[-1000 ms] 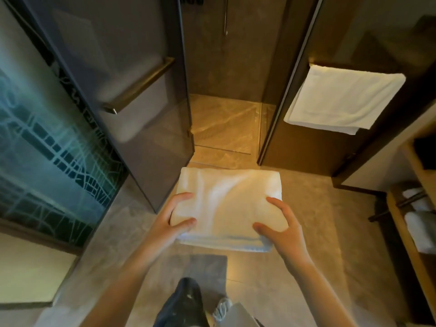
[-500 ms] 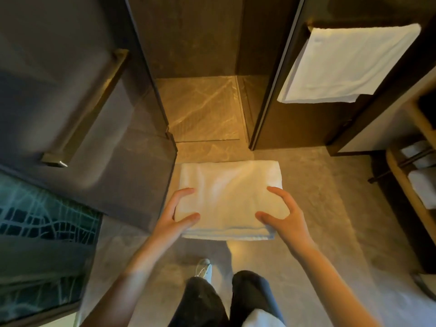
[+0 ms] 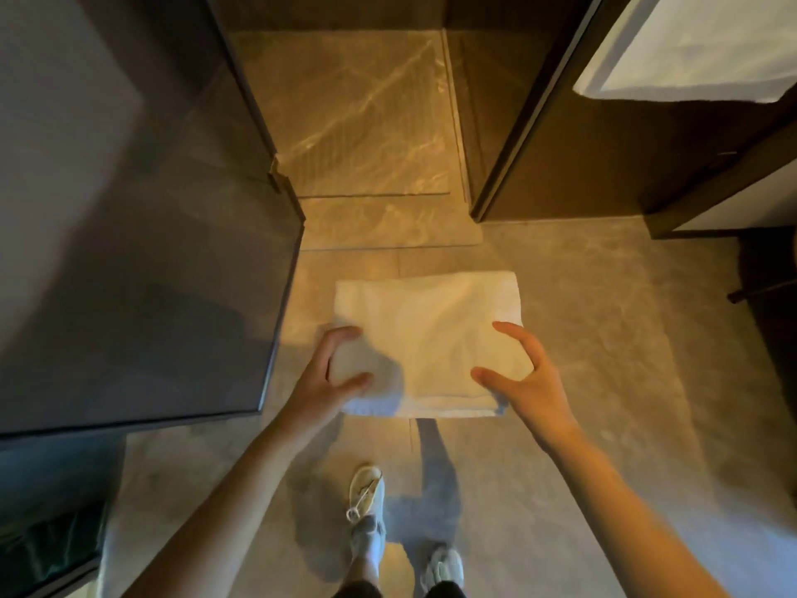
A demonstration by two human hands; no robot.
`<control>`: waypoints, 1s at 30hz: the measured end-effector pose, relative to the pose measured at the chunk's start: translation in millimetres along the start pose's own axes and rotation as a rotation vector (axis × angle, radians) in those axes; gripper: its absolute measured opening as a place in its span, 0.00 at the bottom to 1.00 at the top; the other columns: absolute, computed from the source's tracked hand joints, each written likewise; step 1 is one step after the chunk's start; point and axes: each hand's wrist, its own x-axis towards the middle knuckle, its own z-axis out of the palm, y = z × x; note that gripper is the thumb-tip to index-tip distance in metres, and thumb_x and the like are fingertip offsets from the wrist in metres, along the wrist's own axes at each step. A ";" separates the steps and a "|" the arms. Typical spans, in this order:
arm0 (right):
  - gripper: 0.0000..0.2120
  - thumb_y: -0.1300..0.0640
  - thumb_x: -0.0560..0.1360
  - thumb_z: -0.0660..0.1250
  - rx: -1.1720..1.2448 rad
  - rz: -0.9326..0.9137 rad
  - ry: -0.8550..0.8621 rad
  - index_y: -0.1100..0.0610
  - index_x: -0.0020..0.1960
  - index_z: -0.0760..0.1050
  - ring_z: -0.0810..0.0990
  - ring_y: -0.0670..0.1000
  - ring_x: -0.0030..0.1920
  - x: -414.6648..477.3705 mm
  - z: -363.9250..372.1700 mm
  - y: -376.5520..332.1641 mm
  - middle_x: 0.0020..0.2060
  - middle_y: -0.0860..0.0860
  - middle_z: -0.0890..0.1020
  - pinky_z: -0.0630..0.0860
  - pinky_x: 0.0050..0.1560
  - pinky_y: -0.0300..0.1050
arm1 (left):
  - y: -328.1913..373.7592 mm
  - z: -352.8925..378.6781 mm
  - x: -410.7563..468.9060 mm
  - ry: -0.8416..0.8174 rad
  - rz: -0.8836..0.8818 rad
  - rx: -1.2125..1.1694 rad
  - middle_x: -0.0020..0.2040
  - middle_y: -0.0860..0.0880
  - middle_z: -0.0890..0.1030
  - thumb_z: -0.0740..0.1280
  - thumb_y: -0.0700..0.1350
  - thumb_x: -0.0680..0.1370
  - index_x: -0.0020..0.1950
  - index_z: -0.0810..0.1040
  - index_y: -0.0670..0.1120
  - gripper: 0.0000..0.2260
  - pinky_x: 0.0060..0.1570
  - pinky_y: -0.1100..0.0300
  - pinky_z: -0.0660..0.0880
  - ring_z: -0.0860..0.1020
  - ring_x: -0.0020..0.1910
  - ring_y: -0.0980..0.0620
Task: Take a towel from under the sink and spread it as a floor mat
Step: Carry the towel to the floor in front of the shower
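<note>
Looks like a bathroom to me, prob hotel-grade. Evidence: smoked glass door (image 3: 142, 261) swung open on left, marble-look shower floor (image 3: 358, 118) behind a raised threshold (image 3: 388, 224), dark-framed glass panel (image 3: 539, 101) on right w/ a white towel (image 3: 698, 45) hanging behind or on it, can't tell which. Grey stone-tile floor (image 3: 582, 338) throughout, warm dim lighting. Folded white towel (image 3: 427, 338) in both hands fits too. No sink in my view.

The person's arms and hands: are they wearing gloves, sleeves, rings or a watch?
No. The left hand and right hand are bare, with no gloves, and I can see no rings. Both forearms are bare for as far as the picture shows them, with no sleeve, watch or bracelet.
</note>
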 end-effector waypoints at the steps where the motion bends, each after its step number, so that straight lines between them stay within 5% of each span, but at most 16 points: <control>1: 0.28 0.56 0.65 0.80 0.001 0.011 0.003 0.35 0.58 0.74 0.71 0.28 0.58 13.5 7.2 22.7 0.57 0.25 0.74 0.71 0.53 0.34 | -21.2 4.3 14.5 -0.004 -0.021 0.000 0.56 0.63 0.76 0.74 0.44 0.69 0.63 0.72 0.61 0.26 0.44 0.72 0.73 0.77 0.52 0.64; 8: 0.27 0.60 0.65 0.80 0.021 0.042 -0.014 0.38 0.57 0.75 0.72 0.28 0.55 81.3 52.5 198.6 0.53 0.24 0.74 0.73 0.47 0.25 | -193.1 46.2 96.2 0.000 -0.097 -0.036 0.57 0.57 0.77 0.72 0.34 0.73 0.62 0.72 0.58 0.26 0.45 0.70 0.75 0.78 0.51 0.62; 13: 0.27 0.61 0.64 0.80 0.028 0.087 -0.008 0.42 0.58 0.77 0.76 0.39 0.58 111.4 80.2 325.6 0.56 0.32 0.77 0.77 0.51 0.38 | -313.9 78.9 133.6 0.026 -0.121 -0.019 0.55 0.57 0.77 0.72 0.32 0.72 0.60 0.73 0.59 0.26 0.42 0.73 0.74 0.78 0.46 0.68; 17: 0.27 0.62 0.64 0.80 0.023 0.096 -0.022 0.42 0.57 0.77 0.75 0.38 0.58 136.8 102.8 415.5 0.54 0.30 0.77 0.77 0.46 0.31 | -403.6 98.6 162.1 0.027 -0.126 0.007 0.55 0.56 0.77 0.73 0.34 0.72 0.61 0.72 0.59 0.26 0.41 0.71 0.75 0.78 0.47 0.66; 22: 0.27 0.63 0.65 0.80 0.022 0.099 -0.018 0.48 0.60 0.76 0.74 0.43 0.59 182.5 139.6 502.6 0.59 0.39 0.76 0.77 0.56 0.47 | -488.7 104.9 212.2 0.028 -0.053 0.050 0.57 0.57 0.76 0.73 0.33 0.72 0.60 0.72 0.59 0.25 0.47 0.68 0.76 0.77 0.51 0.64; 30: 0.27 0.65 0.65 0.79 0.012 -0.047 -0.062 0.50 0.59 0.75 0.71 0.28 0.56 220.4 203.0 566.0 0.57 0.36 0.75 0.71 0.52 0.24 | -568.0 72.7 244.8 0.115 0.019 0.069 0.53 0.65 0.77 0.74 0.36 0.70 0.58 0.74 0.64 0.27 0.45 0.70 0.75 0.78 0.51 0.62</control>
